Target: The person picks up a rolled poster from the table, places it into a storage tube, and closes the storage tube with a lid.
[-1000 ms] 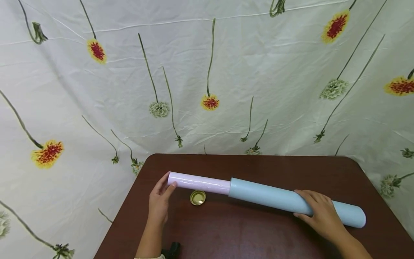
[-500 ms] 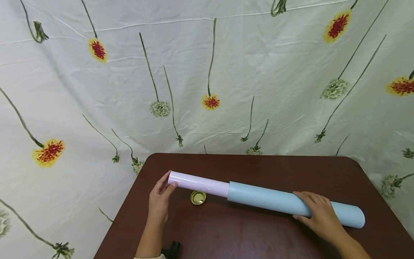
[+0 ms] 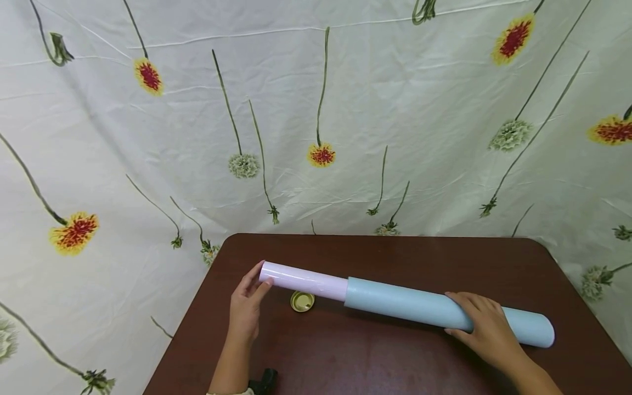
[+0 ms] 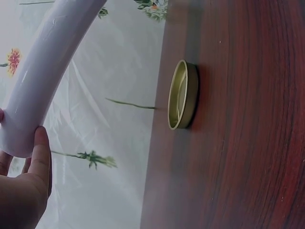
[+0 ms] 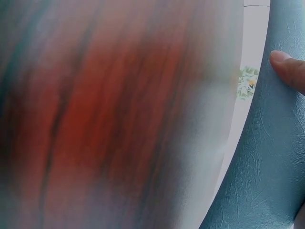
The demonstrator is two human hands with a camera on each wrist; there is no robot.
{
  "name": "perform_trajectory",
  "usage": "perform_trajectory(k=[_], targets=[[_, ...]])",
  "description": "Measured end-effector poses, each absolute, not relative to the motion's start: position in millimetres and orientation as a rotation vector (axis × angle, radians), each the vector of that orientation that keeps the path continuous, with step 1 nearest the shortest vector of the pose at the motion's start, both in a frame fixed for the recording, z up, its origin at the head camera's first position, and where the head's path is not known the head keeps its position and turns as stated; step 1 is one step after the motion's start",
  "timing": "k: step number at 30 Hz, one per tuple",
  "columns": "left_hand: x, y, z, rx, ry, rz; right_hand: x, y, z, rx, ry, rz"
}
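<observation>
A glossy lilac roll [image 3: 303,281] runs into the left end of a light blue cylindrical tube [image 3: 400,299], which hides the rest of it. My left hand [image 3: 245,310] holds the roll's outer end between thumb and fingers; in the left wrist view the thumb lies along the roll [image 4: 52,62]. Around the tube's right half my right hand [image 3: 486,329] keeps a grip from above, thumb on the near side. The right wrist view has the tube's creased surface [image 5: 267,157] with a digit on it. Below the roll lies a shallow gold round lid [image 3: 302,301].
All this is over a dark red-brown wooden table [image 3: 375,351] with rounded far corners. Behind it hangs a pale flowered cloth [image 3: 291,109]. A small black object [image 3: 264,379] shows beside my left wrist at the lower edge.
The lilac roll has gone slightly deeper into the blue tube. My left hand has shifted a little right, while my right hand and the tube have moved slightly left.
</observation>
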State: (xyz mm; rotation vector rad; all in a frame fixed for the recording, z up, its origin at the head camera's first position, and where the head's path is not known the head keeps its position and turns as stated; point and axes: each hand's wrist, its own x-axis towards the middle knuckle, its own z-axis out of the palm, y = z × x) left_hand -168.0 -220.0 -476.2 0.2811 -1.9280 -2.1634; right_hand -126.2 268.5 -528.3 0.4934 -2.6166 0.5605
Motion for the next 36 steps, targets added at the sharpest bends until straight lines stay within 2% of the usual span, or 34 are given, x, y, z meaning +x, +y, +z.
perform_trajectory(k=[36], targets=[[-164.2,-209.3,-486.5,0.216,-1.975,-2.189,-124.1,255.5,-530.3,0.483,-2.580,0.583]])
